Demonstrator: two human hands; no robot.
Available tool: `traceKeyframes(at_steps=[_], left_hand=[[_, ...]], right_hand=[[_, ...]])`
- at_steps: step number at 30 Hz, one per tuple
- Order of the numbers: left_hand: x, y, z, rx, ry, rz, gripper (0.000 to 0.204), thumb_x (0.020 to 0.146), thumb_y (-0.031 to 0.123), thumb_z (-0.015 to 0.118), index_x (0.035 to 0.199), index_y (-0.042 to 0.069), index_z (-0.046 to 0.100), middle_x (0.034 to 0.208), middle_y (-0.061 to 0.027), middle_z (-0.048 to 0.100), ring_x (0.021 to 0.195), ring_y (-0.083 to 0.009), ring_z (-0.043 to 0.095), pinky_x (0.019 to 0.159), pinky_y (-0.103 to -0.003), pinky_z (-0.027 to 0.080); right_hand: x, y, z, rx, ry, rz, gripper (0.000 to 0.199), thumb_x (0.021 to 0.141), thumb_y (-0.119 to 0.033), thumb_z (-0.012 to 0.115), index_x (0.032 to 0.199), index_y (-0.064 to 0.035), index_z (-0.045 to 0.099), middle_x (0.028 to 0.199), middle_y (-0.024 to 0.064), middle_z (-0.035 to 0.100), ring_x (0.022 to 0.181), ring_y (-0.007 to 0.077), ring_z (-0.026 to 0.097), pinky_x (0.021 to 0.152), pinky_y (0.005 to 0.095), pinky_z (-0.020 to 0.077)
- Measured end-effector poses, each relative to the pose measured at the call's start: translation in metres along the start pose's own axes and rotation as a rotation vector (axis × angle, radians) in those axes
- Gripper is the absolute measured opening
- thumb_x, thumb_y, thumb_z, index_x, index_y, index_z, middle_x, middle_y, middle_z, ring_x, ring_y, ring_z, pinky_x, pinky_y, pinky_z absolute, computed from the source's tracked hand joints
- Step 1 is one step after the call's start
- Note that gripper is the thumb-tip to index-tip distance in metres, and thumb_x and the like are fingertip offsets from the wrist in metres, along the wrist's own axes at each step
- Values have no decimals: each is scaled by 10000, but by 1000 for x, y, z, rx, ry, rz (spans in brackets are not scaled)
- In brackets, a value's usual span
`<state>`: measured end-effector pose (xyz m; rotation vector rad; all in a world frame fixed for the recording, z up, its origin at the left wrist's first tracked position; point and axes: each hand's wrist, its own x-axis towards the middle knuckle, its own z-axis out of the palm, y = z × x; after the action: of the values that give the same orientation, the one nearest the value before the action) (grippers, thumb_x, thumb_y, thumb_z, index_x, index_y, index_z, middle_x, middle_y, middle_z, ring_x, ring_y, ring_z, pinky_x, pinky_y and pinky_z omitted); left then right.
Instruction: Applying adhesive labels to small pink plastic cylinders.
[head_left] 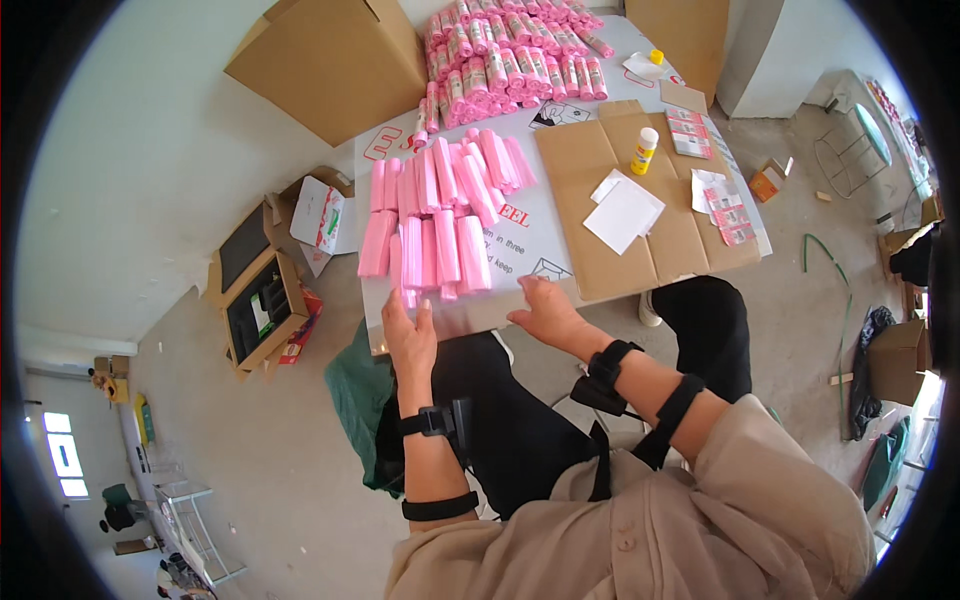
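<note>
Pink rolls [443, 178] are lying piled on the table [548, 242], looking light, soft and slippery; grip mid-length. Your left hand [410, 338] is resting beside them, perhaps touching; your right hand [550, 314] is hovering; both thumbs are standing apart from the fingers.

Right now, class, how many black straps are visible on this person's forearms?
4: a left wrist strap, a left strap nearer the elbow, a right wrist strap and a right strap nearer the elbow. The beige sleeves may hide others.
</note>
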<state>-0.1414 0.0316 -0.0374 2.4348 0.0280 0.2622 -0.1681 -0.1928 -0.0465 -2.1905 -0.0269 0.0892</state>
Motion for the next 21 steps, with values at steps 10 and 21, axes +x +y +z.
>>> traceKeyframes(at_steps=[10,21], left_hand=[[-88,97,4,-211,-294,216,250,871,96,615,1076,-47,595,787,-100,660,706,-129,623,647,-265,486],[-124,183,59,-193,-742,396,278,844,120,630,1056,-54,586,817,-201,661,737,-340,642,682,-390,504]], right_hand=[[-158,-184,-159,666,-542,-1103,107,822,-106,594,874,-20,631,785,131,621,728,288,592,732,397,472],[-241,-103,-221,833,-148,-921,209,858,-168,591,976,-11,662,909,143,668,784,263,620,790,383,449]])
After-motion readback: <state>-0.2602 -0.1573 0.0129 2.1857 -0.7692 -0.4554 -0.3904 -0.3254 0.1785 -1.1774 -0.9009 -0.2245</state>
